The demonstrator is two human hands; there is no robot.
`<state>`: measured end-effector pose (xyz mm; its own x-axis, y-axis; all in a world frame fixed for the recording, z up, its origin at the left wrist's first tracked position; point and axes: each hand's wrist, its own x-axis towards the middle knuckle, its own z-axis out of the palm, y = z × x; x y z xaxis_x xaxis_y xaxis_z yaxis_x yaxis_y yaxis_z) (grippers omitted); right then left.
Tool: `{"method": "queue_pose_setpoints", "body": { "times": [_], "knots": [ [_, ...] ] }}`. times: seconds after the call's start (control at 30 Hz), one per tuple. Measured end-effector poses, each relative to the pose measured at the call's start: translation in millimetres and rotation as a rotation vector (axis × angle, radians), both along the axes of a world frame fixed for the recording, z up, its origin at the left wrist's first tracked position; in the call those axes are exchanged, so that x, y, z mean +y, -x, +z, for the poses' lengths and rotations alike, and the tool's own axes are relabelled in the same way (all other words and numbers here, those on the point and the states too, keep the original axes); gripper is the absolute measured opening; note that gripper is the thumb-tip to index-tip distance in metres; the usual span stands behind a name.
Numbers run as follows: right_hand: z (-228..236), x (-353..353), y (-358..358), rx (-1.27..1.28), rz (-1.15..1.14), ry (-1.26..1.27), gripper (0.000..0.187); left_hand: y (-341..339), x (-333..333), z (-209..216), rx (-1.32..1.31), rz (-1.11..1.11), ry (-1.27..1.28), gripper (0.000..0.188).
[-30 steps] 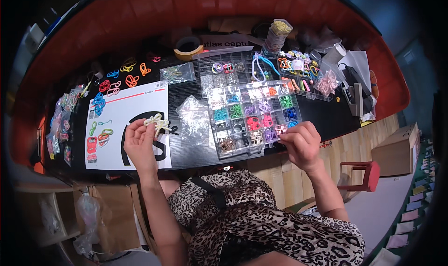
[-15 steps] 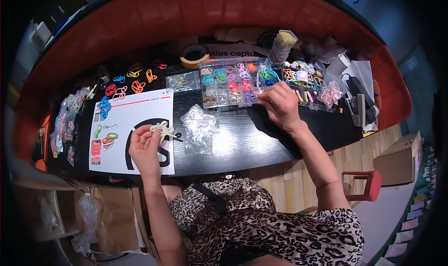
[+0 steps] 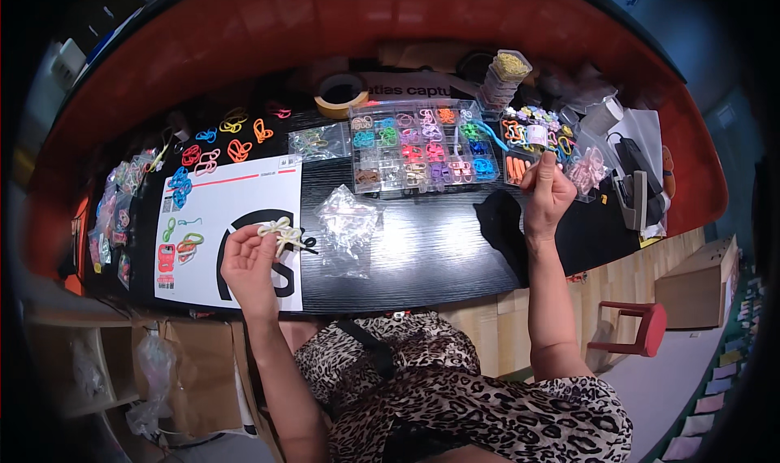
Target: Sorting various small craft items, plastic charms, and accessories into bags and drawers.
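My left hand point(image 3: 250, 260) pinches a bow-like bundle of cream cord loops point(image 3: 281, 232) between thumb and fingers, above the white printed sheet point(image 3: 244, 195). A thin dark cord end point(image 3: 309, 243) shows just right of the bundle. Over on the right, my right hand point(image 3: 548, 200) is raised with its fingers curled in and the thumb pointing up. Whatever it may hold is too small to make out. It hovers at the near edge of a clear tray with orange sticks point(image 3: 517, 169). Left of it lies a clear compartment box point(image 3: 393, 188) of coloured cord loops and small clips.
A crumpled clear plastic bag point(image 3: 348, 227) lies mid-table. Behind are yellow tape point(image 3: 340, 97) and stacked clear cups point(image 3: 505, 77). Coloured cord loops point(image 3: 240, 150) are scattered at the back left. A grey and black device point(image 3: 635, 191) stands right; a red stool point(image 3: 646, 331) is on the floor.
My right hand has moved right, from the compartment box to the tray beside it, and its thumb now points up. The left hand keeps the cream bundle in nearly the same place.
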<state>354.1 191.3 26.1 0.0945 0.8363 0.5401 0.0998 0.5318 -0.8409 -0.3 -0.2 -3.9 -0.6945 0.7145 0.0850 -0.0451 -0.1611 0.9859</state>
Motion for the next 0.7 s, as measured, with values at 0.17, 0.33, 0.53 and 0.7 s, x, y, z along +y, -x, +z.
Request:
{"method": "queue_pose_setpoints", "body": {
  "times": [0.17, 0.33, 0.53, 0.7],
  "knots": [
    [5.6, -1.6, 5.3, -0.287, -0.026, -0.181, 0.046, -0.5, -0.3, 1.0, -0.007, 0.000, 0.007, 0.021],
    [14.5, -3.6, 14.4, -0.433, -0.047, -0.323, 0.035, 0.2, 0.1, -0.6, -0.001, 0.008, 0.026, 0.021],
    [13.2, -3.3, 13.8, -0.477, -0.046, -0.325, 0.029, 0.5, 0.5, -0.6, 0.004, 0.014, 0.029, 0.019],
    [13.2, -3.1, 13.7, -0.479, -0.042, -0.327, 0.029, 0.1, 1.5, -0.9, 0.011, 0.012, 0.024, 0.019]
  ]
}}
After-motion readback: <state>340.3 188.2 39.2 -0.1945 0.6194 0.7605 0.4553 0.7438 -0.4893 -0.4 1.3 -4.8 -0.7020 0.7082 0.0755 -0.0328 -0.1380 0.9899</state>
